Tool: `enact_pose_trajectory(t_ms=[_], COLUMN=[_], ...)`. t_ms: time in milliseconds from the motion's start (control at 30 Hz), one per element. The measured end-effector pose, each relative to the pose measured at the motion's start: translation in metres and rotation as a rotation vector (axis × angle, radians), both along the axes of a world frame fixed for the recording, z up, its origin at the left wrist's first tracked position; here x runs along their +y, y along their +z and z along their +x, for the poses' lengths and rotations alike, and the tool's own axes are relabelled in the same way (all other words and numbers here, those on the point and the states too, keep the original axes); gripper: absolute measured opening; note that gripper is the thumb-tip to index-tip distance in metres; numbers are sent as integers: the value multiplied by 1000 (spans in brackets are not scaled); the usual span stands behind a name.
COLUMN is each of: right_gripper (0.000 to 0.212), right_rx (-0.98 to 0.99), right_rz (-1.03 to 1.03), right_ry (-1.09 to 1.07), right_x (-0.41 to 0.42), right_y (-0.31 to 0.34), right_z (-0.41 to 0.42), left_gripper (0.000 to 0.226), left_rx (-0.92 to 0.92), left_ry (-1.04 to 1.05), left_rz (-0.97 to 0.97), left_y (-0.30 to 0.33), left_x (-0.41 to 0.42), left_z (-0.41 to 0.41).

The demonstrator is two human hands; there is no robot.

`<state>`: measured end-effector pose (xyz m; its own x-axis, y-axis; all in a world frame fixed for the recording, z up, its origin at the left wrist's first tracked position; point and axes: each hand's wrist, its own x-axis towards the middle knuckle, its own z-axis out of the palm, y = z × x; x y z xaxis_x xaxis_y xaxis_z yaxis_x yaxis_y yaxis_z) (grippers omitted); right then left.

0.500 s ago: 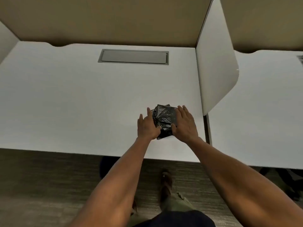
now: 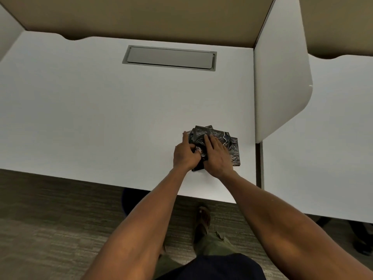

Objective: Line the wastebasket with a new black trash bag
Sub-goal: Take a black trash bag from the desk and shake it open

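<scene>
White desk (image 2: 84, 122) under my grip, w/ bare top spreading left and ahead. Grey cable hatch (image 2: 170, 58) set flush in the top, well ahead of my grip and a bit left, lid closed. White divider panel (image 2: 280, 83) stands upright just right of my grip, rounded near corner. 2nd white desk (image 2: 327, 142) beyond it on the right. Tan back wall (image 2: 141, 15) runs across the far edge. Grey-brown carpet (image 2: 50, 219) below, nearer me than the grip.

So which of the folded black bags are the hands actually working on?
The crumpled top bag: both the left hand and right hand pinch it. The flat folded bag beneath lies untouched at the right.
</scene>
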<state>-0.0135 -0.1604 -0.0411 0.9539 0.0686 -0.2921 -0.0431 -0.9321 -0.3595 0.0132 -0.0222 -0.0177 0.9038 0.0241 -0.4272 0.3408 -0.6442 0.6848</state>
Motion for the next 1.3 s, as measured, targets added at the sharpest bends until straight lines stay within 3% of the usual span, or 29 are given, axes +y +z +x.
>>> enact_pose_trajectory(t_ms=[233, 333, 400, 500, 600, 700, 800, 867, 1033, 1200, 1300], right_gripper=[76, 75, 72, 56, 44, 36, 25, 24, 25, 7, 31], right_rx=[-116, -192, -194, -90, 46, 124, 160, 170, 247, 261, 300], right_rz=[318, 468, 561, 658, 779, 944, 1094, 1185, 1471, 1799, 1903], right_ry=[-222, -267, -251, -204, -221, -322, -472, -533, -614, -654, -774], right_x=[-7, -12, -13, -7, 8, 27, 51, 67, 100, 108, 110], right_y=[35, 70, 95, 132, 163, 186, 207, 217, 223, 204, 188], right_z=[-3, -13, -21, -29, -39, -50, -62, -73, -102, -137, -165], left_gripper=[50, 48, 64, 93, 106, 100, 68, 61, 71, 32, 36], left_rx=[-122, -103, -71, 15, 43, 36, -52, -104, -150, 134, 217], left_ry=[310, 211, 85, -57, -150, -224, -246, -196, 106, 593, 734], left_rz=[-211, -270, -256, -284, -387, -434, -464, -509, -730, -1309, -1479], left_y=[16, 17, 17, 25, 40, 57, 74, 83, 79, 53, 37], left_x=[28, 55, 75, 97, 111, 134, 166, 189, 252, 327, 359], left_z=[-23, -42, -56, -75, -90, -110, -133, -149, -193, -241, -268])
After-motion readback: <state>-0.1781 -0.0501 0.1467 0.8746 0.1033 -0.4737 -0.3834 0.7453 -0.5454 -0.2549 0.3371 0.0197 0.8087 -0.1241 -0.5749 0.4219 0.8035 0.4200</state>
